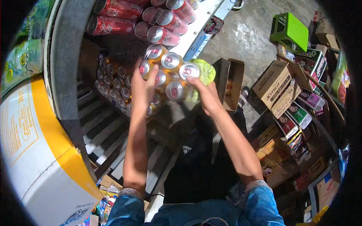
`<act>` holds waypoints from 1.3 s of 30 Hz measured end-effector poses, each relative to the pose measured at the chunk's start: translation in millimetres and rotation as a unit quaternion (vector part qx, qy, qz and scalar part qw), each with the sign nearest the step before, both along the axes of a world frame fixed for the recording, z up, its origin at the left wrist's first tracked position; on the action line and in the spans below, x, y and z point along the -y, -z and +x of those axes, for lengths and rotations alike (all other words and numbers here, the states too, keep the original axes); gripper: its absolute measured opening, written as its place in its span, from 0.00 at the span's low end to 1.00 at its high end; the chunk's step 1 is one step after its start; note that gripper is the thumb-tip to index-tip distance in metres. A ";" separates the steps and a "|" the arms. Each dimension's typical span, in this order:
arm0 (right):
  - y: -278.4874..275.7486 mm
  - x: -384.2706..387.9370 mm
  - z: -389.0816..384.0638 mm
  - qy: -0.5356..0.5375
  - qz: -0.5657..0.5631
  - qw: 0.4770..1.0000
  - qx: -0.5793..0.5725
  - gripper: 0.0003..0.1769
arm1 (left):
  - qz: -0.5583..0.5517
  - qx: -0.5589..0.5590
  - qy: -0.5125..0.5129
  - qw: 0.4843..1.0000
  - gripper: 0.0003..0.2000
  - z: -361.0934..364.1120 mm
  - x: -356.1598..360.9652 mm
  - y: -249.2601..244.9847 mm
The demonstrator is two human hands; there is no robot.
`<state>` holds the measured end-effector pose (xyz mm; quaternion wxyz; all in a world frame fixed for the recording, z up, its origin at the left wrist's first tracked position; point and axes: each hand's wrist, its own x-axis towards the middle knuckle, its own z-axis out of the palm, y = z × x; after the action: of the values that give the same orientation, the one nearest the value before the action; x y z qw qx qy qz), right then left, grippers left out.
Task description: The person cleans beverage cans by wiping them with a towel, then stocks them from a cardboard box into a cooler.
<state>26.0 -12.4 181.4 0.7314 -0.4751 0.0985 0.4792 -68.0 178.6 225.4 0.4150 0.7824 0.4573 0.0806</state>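
Note:
Between my two hands is a pack of gold drink cans (170, 60), with silver tops facing me. My left hand (142, 90) grips its near left side, thumb and fingers against the cans. My right hand (206, 96) holds the right side, thumb pressed on a can top; its other fingers are mostly hidden. A crumpled lime-green cloth (206, 72) shows beside the right-hand cans, under or against my right hand. Below and left, more gold cans (113, 83) stand in rows on a slatted shelf (98, 132).
Red cans (117, 25) lie stacked at the top left. A white and yellow carton (41, 150) stands on the left. An open cardboard box (234, 84) is on the concrete floor (252, 41). To the right are a green stool (296, 32), cartons (277, 88) and assorted packages.

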 end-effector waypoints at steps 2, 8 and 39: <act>8.1 -15.2 8.0 -0.020 -0.020 1.000 0.005 0.28 | 0.045 -0.003 0.038 0.998 0.40 -8.2 -14.4 23.2; 31.7 -48.1 -12.6 -0.004 -0.006 0.992 0.123 0.25 | 0.107 -0.114 0.085 0.984 0.36 -24.1 -10.8 35.3; -15.9 47.6 4.9 -0.094 -0.111 0.989 0.013 0.14 | 0.333 -0.202 0.136 0.911 0.45 -17.1 -135.5 96.7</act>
<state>30.9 -60.0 197.3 0.6270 -0.5663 0.0963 0.5262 -85.1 314.1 128.7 0.0361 0.9293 0.3674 0.0114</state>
